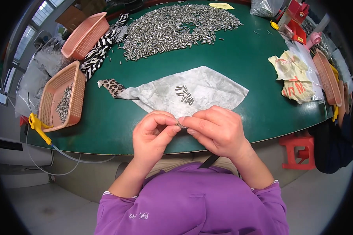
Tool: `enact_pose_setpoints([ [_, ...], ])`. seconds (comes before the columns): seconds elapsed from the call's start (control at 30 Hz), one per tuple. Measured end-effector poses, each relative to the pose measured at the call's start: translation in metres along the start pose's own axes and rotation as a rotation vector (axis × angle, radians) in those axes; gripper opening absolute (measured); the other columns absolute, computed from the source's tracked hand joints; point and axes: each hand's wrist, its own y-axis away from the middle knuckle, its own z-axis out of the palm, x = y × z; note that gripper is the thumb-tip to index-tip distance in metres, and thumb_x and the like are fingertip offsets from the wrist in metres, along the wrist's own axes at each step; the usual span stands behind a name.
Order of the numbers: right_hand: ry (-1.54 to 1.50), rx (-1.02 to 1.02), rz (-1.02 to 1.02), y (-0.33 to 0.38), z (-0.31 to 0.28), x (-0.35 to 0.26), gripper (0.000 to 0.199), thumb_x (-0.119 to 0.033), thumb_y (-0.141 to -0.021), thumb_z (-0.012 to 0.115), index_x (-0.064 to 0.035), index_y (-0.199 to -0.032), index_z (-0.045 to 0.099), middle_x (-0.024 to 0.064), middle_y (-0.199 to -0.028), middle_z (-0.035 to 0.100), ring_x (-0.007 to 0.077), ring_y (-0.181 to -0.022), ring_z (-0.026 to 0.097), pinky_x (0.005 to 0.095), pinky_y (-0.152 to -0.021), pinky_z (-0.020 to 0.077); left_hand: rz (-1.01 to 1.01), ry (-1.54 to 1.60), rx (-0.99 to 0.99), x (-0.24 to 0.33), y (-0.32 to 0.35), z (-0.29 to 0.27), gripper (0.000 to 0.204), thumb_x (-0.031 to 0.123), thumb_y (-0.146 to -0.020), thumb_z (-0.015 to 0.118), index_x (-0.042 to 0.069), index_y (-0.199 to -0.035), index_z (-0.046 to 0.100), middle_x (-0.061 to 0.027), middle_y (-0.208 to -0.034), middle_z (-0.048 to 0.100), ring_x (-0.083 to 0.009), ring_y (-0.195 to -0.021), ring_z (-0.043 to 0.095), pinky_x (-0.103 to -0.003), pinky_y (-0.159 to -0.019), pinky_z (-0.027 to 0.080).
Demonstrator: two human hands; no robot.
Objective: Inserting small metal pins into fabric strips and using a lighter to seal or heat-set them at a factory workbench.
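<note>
My left hand (155, 131) and my right hand (217, 127) meet above the near edge of the table, fingertips pinched together. Between them shows a bit of a small metal pin (179, 125); most of it is covered by fingers. Just beyond the hands, a grey-white cloth (219, 88) lies spread, with a leopard-print scrap (113, 87) at its left end. Several loose metal pins (184, 95) rest in a small group on that cloth. Farther back, a wide heap of similar short metal pins (161, 37) covers the table.
A pink basket (82, 92) holding metal pins stands at left, an air blow gun (39, 127) beside it. Behind are another pink basket (94, 35) and zebra-print cloth (98, 55). Crumpled yellowish cloth (294, 76) lies at right. A red stool (298, 152) stands below the table edge.
</note>
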Motion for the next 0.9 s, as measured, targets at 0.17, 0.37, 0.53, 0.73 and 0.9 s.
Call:
enact_pose_setpoints([
  [0.17,0.129,0.018,-0.027,-0.0010,-0.0004,-0.0012,0.030,-0.013,-0.072,0.078,-0.0132,-0.103,0.074,0.0013,-0.080,0.067,0.0180,-0.063,0.060,0.0307,-0.053,0.0463,-0.070,0.095,0.013,0.0011,0.0001,0.0013,0.012,-0.007,-0.087,0.068,-0.002,-0.096,0.063,-0.0083,-0.100,0.063,-0.0120,-0.089,0.063,-0.024,-0.078,0.052],
  [0.37,0.070,0.030,0.003,-0.0017,-0.0018,-0.0028,0.031,-0.011,-0.072,0.078,-0.0114,-0.103,0.074,0.0017,-0.082,0.068,0.0182,-0.065,0.061,0.0304,-0.055,0.0468,-0.095,0.144,0.012,-0.0008,0.0004,-0.0006,0.012,-0.007,-0.088,0.067,-0.002,-0.098,0.062,-0.0085,-0.101,0.064,-0.0120,-0.090,0.063,-0.025,-0.080,0.053],
  [0.53,0.041,0.016,-0.006,-0.0007,-0.0003,-0.0013,0.031,-0.011,-0.072,0.078,-0.0105,-0.103,0.074,0.0022,-0.083,0.068,0.0183,-0.064,0.061,0.0303,-0.054,0.0471,-0.062,0.146,0.019,-0.0016,0.0005,-0.0010,0.013,-0.007,-0.087,0.068,-0.002,-0.098,0.062,-0.0085,-0.101,0.063,-0.0119,-0.090,0.062,-0.025,-0.080,0.053],
  [0.73,0.044,0.010,-0.011,0.0000,0.0002,-0.0003,0.031,-0.011,-0.073,0.078,-0.0108,-0.103,0.074,0.0020,-0.082,0.068,0.0182,-0.063,0.061,0.0303,-0.053,0.0468,-0.029,0.095,0.002,-0.0022,-0.0005,-0.0010,0.014,-0.008,-0.087,0.068,-0.002,-0.098,0.062,-0.0089,-0.101,0.063,-0.0121,-0.090,0.062,-0.025,-0.080,0.053],
  [0.9,0.078,-0.014,-0.014,-0.0002,-0.0014,-0.0019,0.030,-0.012,-0.073,0.077,-0.0113,-0.103,0.074,0.0016,-0.082,0.068,0.0182,-0.063,0.060,0.0305,-0.053,0.0469,-0.048,0.109,-0.004,-0.0016,-0.0007,-0.0015,0.014,-0.009,-0.087,0.068,-0.002,-0.098,0.063,-0.0091,-0.102,0.063,-0.0125,-0.090,0.062,-0.025,-0.080,0.053],
])
